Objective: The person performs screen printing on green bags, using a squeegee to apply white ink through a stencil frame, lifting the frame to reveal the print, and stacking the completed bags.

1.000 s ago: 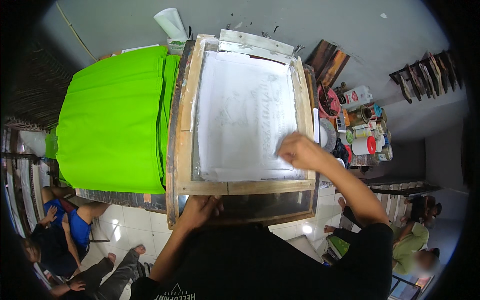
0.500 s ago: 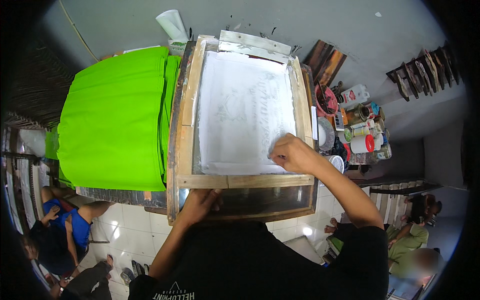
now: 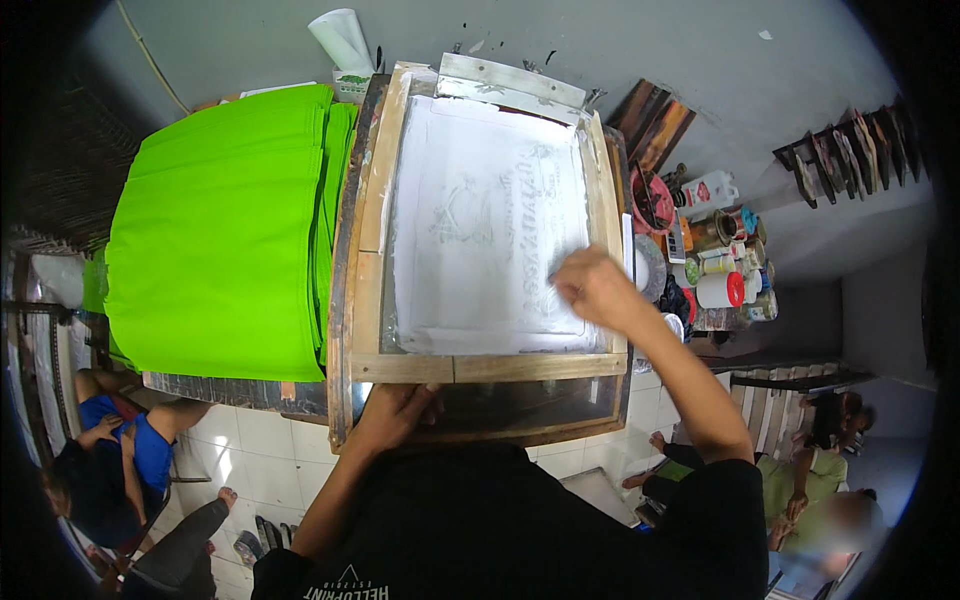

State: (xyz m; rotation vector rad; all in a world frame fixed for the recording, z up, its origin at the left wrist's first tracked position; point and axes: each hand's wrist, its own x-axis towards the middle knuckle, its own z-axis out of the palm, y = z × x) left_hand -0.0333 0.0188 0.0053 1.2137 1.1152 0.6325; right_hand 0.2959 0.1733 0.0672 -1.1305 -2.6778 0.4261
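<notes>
A silk-screen frame [image 3: 480,368] of pale wood lies before me, its mesh [image 3: 450,290] coated white with a faint grey design and lettering. My right hand [image 3: 597,288] is over the lower right of the mesh, its fingers curled in and blurred; anything they hold is too small or hidden to name. My left hand [image 3: 400,412] is closed at the frame's near bar, fingers partly tucked under it. A white-smeared wooden squeegee [image 3: 512,80] rests across the far end of the frame.
A tall stack of bright green fabric [image 3: 220,240] stands left of the frame. On the right are a pink basin [image 3: 652,198], jars and tubs, including a white tub with a red lid [image 3: 718,290]. People sit at the lower left [image 3: 110,470] and lower right [image 3: 815,490].
My right hand has moved slightly up and right over the mesh. The grey design shows a little more clearly. My left hand stays at the near bar.
</notes>
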